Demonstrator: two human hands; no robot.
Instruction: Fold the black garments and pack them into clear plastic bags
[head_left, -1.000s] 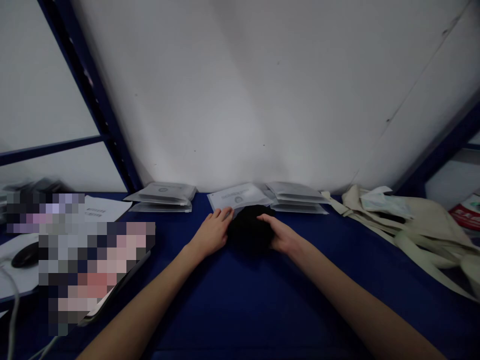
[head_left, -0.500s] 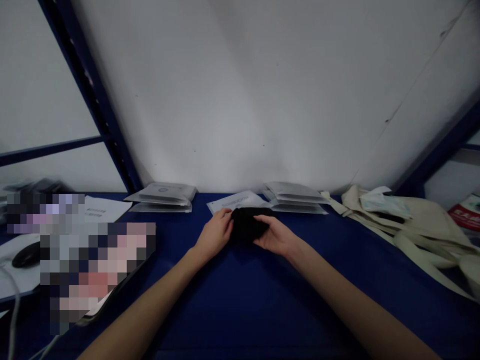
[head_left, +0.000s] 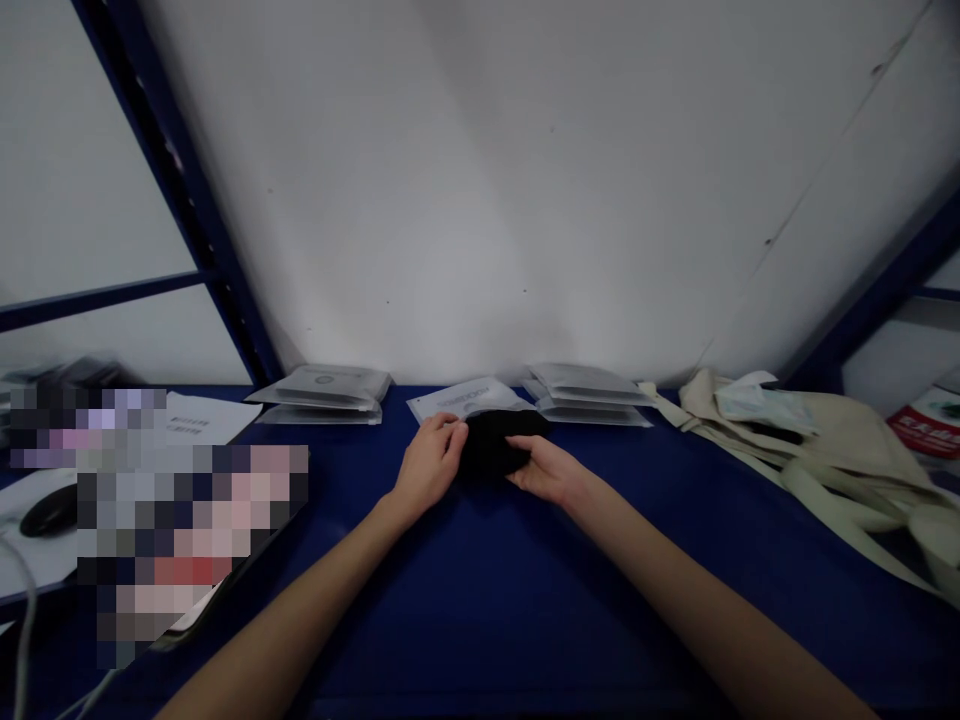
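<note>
A folded black cloth item (head_left: pixel 491 445) is held between my two hands over the blue table (head_left: pixel 480 610). My left hand (head_left: pixel 433 462) grips its left edge, with the fingers bent round it. On the right side, my right hand (head_left: pixel 544 470) pinches the black cloth between thumb and fingers. Just behind the cloth lies a clear plastic bag with grey print (head_left: pixel 465 396), partly covered by it.
Stacks of flat plastic bags stand at the back left (head_left: pixel 326 385) and back right (head_left: pixel 589 390). A beige cloth bag (head_left: pixel 840 430) with straps lies at right. Papers (head_left: pixel 217 412), a black mouse (head_left: pixel 49 512) and a blurred-out object are at left.
The black cloth has shifted slightly and its shape differs a little, still between both hands. The printed bag behind it sits a little further left, and the whole view has shifted slightly.
</note>
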